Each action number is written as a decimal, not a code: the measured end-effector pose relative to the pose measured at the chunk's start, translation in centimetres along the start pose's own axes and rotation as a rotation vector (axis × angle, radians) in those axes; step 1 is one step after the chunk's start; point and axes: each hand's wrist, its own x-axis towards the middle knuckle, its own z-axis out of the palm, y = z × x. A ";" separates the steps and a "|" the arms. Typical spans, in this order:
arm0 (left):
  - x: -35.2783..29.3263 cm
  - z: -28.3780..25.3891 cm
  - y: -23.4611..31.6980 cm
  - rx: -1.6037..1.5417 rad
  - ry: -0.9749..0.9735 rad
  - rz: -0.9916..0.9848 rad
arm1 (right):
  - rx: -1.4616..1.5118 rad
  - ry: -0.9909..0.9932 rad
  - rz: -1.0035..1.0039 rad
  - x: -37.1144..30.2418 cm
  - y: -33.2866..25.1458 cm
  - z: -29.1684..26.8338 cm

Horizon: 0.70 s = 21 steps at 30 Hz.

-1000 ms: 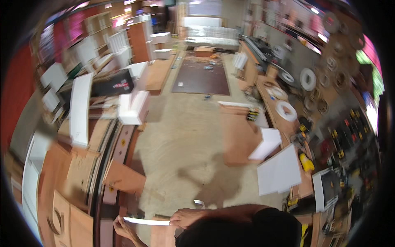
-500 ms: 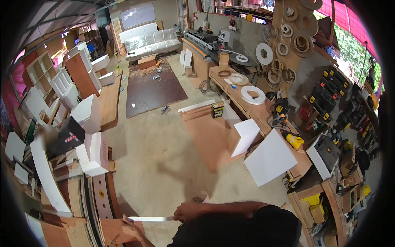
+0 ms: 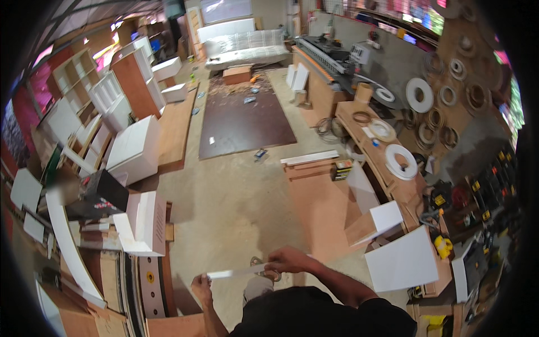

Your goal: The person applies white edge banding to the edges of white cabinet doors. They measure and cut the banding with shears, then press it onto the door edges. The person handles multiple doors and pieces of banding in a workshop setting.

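A thin white strip [image 3: 238, 273], which looks like edge banding, stretches between my two hands in front of my body. My left hand [image 3: 202, 288] pinches its left end. The right-hand part of the strip runs into the closed fingers of my right hand [image 3: 289, 262]. Slightly blurred, the strip lies nearly level, its right end a little higher. Below it, my leg [image 3: 258, 288] and part of a sandalled foot show above the concrete floor [image 3: 224, 210].
White cabinet parts [image 3: 147, 223] and a wooden bench [image 3: 154, 289] stand at left. A brown board [image 3: 247, 123] lies ahead on the floor. At right, white panels [image 3: 401, 258] lean by a long workbench [image 3: 365, 132], where white banding rolls [image 3: 401, 162] lie.
The view has swung left, so the room appears further right. Both hands, still holding the strip, appear higher and further right in the picture. More of my leg shows.
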 end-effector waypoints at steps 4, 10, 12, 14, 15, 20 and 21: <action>7.2 1.6 1.9 -0.065 0.099 -0.072 | 0.041 -0.066 0.056 9.3 -0.6 -4.6; 8.8 -0.8 5.2 0.275 0.533 -0.013 | -0.247 -0.311 -0.344 23.1 -1.8 -7.6; 6.3 -1.9 4.7 0.409 0.711 -0.025 | -0.304 -0.477 -0.298 26.7 -3.0 -6.5; 2.3 -3.1 3.2 0.421 0.872 -0.281 | -0.356 -0.620 -0.343 28.7 -5.2 -3.5; -0.7 -2.8 2.4 0.440 0.991 -0.411 | -0.317 -0.675 -0.420 28.9 -6.2 -2.2; -16.4 2.6 2.4 0.425 1.525 -0.758 | -0.383 -1.109 -0.458 29.0 -8.6 1.9; -19.7 4.4 2.9 0.401 1.631 -0.818 | -0.372 -1.215 -0.459 29.2 -8.6 2.3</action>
